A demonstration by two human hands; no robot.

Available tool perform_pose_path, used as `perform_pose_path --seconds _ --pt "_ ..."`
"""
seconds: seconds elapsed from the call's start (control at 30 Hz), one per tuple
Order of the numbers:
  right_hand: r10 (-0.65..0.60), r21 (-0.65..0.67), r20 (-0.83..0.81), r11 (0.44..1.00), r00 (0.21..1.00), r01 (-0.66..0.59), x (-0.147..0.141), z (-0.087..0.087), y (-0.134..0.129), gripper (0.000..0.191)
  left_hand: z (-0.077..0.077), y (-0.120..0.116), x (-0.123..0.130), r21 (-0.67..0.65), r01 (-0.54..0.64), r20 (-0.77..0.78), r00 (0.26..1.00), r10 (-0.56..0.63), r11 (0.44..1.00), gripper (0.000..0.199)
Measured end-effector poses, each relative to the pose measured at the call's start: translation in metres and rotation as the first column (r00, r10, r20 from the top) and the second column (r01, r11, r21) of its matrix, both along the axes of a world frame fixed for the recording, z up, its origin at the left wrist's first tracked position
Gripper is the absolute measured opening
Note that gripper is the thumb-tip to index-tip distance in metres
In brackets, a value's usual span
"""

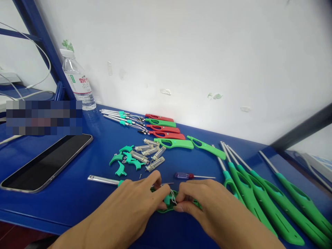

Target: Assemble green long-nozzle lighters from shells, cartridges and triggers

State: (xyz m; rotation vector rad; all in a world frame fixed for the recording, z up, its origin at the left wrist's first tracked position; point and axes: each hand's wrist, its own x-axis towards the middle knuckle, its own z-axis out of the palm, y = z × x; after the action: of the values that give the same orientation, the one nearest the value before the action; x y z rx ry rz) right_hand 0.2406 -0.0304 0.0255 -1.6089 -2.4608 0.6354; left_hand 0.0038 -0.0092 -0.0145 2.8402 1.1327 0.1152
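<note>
An opened green lighter housing (169, 208) lies low in the middle, between my two hands. A teal trigger (167, 200) and thin white wires (173, 197) show inside it. My left hand (145, 195) is closed on the housing's left part, and a silver lighter tube (103, 180) sticks out to the left beyond it. My right hand (197, 197) is pinched at the wires' right end, against the housing; its fingertips partly hide what they grip. Just beyond the hands lies a screwdriver (184, 175) with a clear purple and red handle. A small screw (140, 176) lies nearby.
Clear fuel tanks (158, 164) and teal triggers (120, 168) lie beyond my hands. Farther back are wired tubes (114, 119) and red and green housings (166, 135). Several whole green lighters (275, 193) lie right. A phone (49, 162) and water bottle (77, 81) stand left.
</note>
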Motion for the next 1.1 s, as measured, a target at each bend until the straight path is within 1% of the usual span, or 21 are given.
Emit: perform_pose_path --seconds 0.2,0.43,0.63,0.8,1.0,1.1 --pt "-0.009 -0.03 0.01 0.999 1.0 0.009 -0.0009 0.0017 0.0006 0.024 0.0016 -0.0005 -0.0002 0.005 0.018 -0.002 1.0 -0.018 1.0 0.034" --pt "-0.041 -0.064 0.033 0.997 0.999 0.043 -0.0007 0.0038 0.0012 0.025 -0.001 -0.0004 -0.0023 0.005 0.018 0.021 1.0 -0.018 1.0 0.035" --pt "-0.006 -0.025 0.046 1.0 0.999 0.007 -0.0004 0.0039 0.0003 0.025 0.0023 0.001 0.0009 0.007 0.013 0.024 1.0 -0.013 1.0 0.035" --pt "0.008 -0.035 0.02 0.999 1.0 -0.008 -0.0018 0.0055 0.0009 0.025 0.001 0.0002 0.0006 0.01 0.009 0.03 1.0 -0.009 1.0 0.036" --pt "0.022 -0.011 -0.007 1.0 1.0 -0.022 -0.001 0.0044 -0.0001 0.023 0.0024 -0.0019 -0.001 0.009 0.003 0.038 0.999 -0.003 1.0 0.04" --pt "0.026 -0.01 -0.016 1.0 1.0 -0.026 -0.0005 0.0042 -0.001 0.023 0.0001 -0.002 -0.0009 0.015 0.003 0.035 0.999 -0.003 1.0 0.04"
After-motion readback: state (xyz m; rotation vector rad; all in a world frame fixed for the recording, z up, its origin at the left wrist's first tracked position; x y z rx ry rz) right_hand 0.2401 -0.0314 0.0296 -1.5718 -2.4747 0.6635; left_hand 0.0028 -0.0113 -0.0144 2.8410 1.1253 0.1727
